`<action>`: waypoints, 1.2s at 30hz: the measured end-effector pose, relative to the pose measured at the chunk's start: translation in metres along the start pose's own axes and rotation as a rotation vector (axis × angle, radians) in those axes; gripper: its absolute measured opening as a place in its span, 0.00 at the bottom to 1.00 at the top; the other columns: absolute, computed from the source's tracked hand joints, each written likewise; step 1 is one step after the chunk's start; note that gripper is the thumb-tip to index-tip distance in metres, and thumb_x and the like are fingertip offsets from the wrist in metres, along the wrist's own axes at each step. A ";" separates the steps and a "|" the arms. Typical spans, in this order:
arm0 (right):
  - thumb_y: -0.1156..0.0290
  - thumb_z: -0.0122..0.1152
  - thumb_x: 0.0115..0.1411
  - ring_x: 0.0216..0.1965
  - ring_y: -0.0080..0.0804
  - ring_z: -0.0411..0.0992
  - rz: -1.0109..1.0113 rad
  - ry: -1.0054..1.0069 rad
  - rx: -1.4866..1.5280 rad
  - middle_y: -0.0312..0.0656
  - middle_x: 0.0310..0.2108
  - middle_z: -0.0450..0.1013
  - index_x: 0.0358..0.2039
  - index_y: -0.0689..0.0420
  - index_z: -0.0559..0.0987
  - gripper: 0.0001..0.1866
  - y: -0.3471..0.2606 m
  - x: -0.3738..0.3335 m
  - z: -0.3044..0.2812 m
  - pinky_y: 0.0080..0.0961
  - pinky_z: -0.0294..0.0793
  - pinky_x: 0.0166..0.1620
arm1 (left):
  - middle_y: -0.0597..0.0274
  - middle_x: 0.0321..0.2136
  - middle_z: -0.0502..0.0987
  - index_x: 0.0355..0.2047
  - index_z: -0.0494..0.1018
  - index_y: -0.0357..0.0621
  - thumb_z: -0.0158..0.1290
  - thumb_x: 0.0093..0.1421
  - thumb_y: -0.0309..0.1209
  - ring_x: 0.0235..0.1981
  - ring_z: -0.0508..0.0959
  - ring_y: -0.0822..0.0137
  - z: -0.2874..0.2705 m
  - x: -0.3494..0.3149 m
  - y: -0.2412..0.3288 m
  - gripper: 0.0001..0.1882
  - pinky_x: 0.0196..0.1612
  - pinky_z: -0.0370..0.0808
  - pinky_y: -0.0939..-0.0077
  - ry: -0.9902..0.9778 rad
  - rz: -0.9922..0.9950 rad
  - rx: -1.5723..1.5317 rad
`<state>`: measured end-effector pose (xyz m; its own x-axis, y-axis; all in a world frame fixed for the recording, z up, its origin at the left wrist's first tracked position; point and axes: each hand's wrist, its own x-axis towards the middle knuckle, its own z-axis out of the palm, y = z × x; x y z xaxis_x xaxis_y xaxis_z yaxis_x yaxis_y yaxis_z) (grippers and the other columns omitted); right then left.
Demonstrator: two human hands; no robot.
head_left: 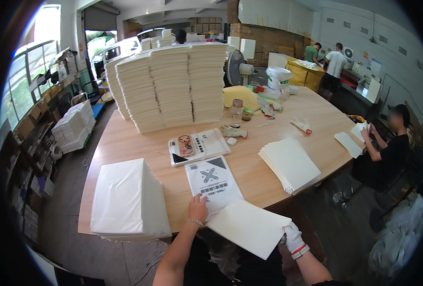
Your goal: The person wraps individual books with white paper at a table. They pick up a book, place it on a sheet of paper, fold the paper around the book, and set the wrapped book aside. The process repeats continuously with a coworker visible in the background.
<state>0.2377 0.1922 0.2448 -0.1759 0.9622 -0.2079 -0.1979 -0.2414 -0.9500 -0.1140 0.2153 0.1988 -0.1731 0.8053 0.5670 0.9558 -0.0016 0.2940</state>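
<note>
My left hand (198, 209), bare with a bracelet at the wrist, has its fingers curled at the near edge of a flat white printed bag (210, 176) with a crossed-pencil picture. In a white glove, my right hand (294, 240) grips the right corner of a cream-white stack of paper (250, 228). This paper is tilted over the table's front edge, its left end beside the bag's near end. Behind lies another packet of printed bags (206, 145) with a phone-like patterned object (186, 146) on top.
A wrapped paper stack (118, 198) stands at left, a fanned paper pile (292, 162) at right. Tall paper stacks (171, 86) rise at the back. A glass jar (236, 113), loose gloves (301, 126) and a fan (235, 68) are beyond. A seated person (391, 148) handles paper at right.
</note>
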 end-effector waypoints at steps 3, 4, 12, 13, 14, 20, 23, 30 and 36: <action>0.71 0.41 0.54 0.11 0.21 0.59 0.127 0.082 0.233 0.36 0.20 0.66 0.39 0.56 0.67 0.11 0.018 -0.003 0.003 0.17 0.58 0.14 | 0.53 0.27 0.74 0.33 0.70 0.38 0.46 0.51 0.29 0.30 0.74 0.57 -0.029 0.008 0.010 0.10 0.33 0.71 0.69 -0.214 -0.395 -0.161; 0.72 0.40 0.55 0.12 0.22 0.59 0.133 0.099 0.240 0.37 0.19 0.65 0.39 0.55 0.66 0.11 0.019 -0.004 0.007 0.17 0.58 0.13 | 0.52 0.27 0.74 0.34 0.70 0.36 0.46 0.51 0.30 0.28 0.75 0.58 -0.037 0.016 0.007 0.11 0.31 0.71 0.71 -0.389 -0.527 -0.314; 0.74 0.40 0.56 0.14 0.19 0.59 0.181 0.079 0.270 0.34 0.20 0.63 0.38 0.54 0.65 0.09 0.013 -0.026 0.018 0.17 0.60 0.16 | 0.57 0.24 0.75 0.46 0.58 0.30 0.45 0.54 0.27 0.22 0.76 0.67 -0.027 -0.004 0.022 0.20 0.24 0.73 0.77 -0.444 -0.573 -0.714; 0.74 0.40 0.56 0.15 0.18 0.59 0.165 0.091 0.297 0.34 0.21 0.63 0.38 0.54 0.65 0.09 0.013 -0.029 0.014 0.17 0.60 0.16 | 0.57 0.26 0.74 0.49 0.54 0.31 0.46 0.53 0.25 0.24 0.76 0.67 -0.019 -0.010 0.033 0.23 0.26 0.73 0.76 -0.344 -0.612 -0.890; 0.73 0.41 0.56 0.16 0.17 0.60 0.197 0.118 0.313 0.34 0.22 0.64 0.38 0.53 0.65 0.09 0.007 -0.035 0.020 0.18 0.62 0.18 | 0.56 0.28 0.74 0.51 0.50 0.32 0.46 0.53 0.24 0.26 0.76 0.67 -0.012 -0.028 0.042 0.27 0.28 0.73 0.76 -0.232 -0.653 -1.066; 0.71 0.44 0.57 0.17 0.22 0.64 0.340 0.093 0.290 0.35 0.23 0.64 0.34 0.54 0.65 0.04 0.015 -0.050 0.017 0.23 0.67 0.20 | 0.49 0.42 0.68 0.47 0.58 0.33 0.43 0.57 0.30 0.44 0.69 0.60 0.088 -0.088 0.055 0.19 0.43 0.69 0.72 -0.107 -0.487 -1.535; 0.71 0.45 0.57 0.17 0.24 0.66 0.358 0.190 0.317 0.38 0.24 0.65 0.32 0.55 0.64 0.03 0.016 -0.064 0.024 0.24 0.69 0.19 | 0.49 0.42 0.68 0.44 0.62 0.33 0.42 0.58 0.31 0.44 0.69 0.60 0.117 -0.125 0.059 0.16 0.43 0.69 0.71 -0.357 -0.605 -1.552; 0.72 0.40 0.59 0.16 0.23 0.66 0.387 0.188 0.088 0.40 0.24 0.67 0.35 0.56 0.62 0.04 0.039 -0.084 0.040 0.23 0.70 0.17 | 0.51 0.43 0.68 0.44 0.63 0.34 0.44 0.57 0.30 0.44 0.69 0.60 0.080 -0.152 0.056 0.16 0.44 0.68 0.70 -0.471 -0.535 -1.183; 0.73 0.41 0.58 0.17 0.26 0.67 0.396 0.222 0.167 0.40 0.24 0.67 0.38 0.56 0.63 0.07 0.043 -0.079 0.048 0.25 0.72 0.17 | 0.52 0.43 0.68 0.44 0.64 0.35 0.46 0.56 0.29 0.44 0.69 0.60 0.080 -0.182 0.076 0.16 0.44 0.68 0.69 -0.386 -0.380 -0.963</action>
<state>0.1971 0.0998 0.2314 -0.0622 0.7917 -0.6078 -0.3130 -0.5937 -0.7413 0.0089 0.1159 0.0559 -0.1701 0.9819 0.0838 0.2418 -0.0408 0.9695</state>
